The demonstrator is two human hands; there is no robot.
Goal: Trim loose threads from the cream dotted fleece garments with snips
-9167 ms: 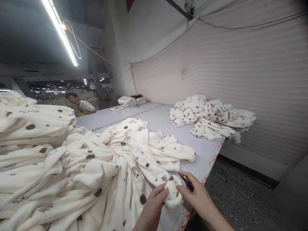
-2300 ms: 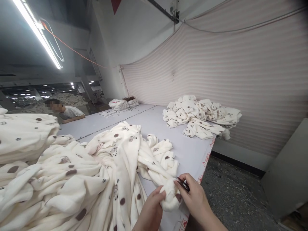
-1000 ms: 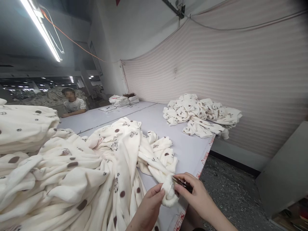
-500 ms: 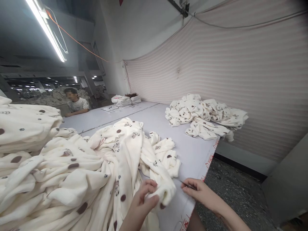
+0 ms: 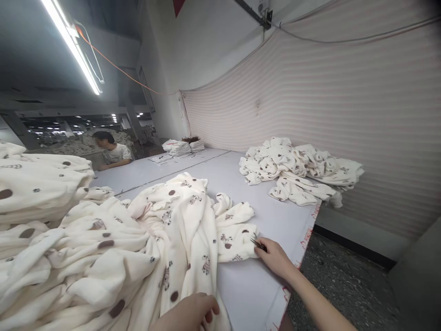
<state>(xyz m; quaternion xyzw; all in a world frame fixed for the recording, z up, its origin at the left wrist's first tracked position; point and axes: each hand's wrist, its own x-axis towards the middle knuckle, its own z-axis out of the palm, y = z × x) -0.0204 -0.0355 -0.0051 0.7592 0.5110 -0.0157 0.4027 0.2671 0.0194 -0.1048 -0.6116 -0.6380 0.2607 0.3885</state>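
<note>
A cream fleece garment (image 5: 186, 220) printed with brown dots, paw marks and striped animals lies in loose folds in front of me. My left hand (image 5: 193, 312) is low at the bottom edge, its fingers curled over the garment's near part; the fingertips are partly hidden. In my right hand (image 5: 272, 257) are small dark thread snips (image 5: 260, 245), their two points apart and directed left. Those points touch or hover just over the end of a sleeve-like piece (image 5: 237, 241) lying on the table; contact is hard to make out.
A large heap of the same fleece (image 5: 44, 197) fills the left. Another fleece pile (image 5: 292, 161) sits at the table's (image 5: 241, 294) far right edge. Stacked white pieces (image 5: 177, 148) stand at the back. A person (image 5: 115, 151) leans on the far left side. A striped curtain (image 5: 310, 101) hangs behind.
My left hand has moved down and left from the raised sleeve end. My right hand has moved up and slightly left with the snips, to the other sleeve-like piece.
</note>
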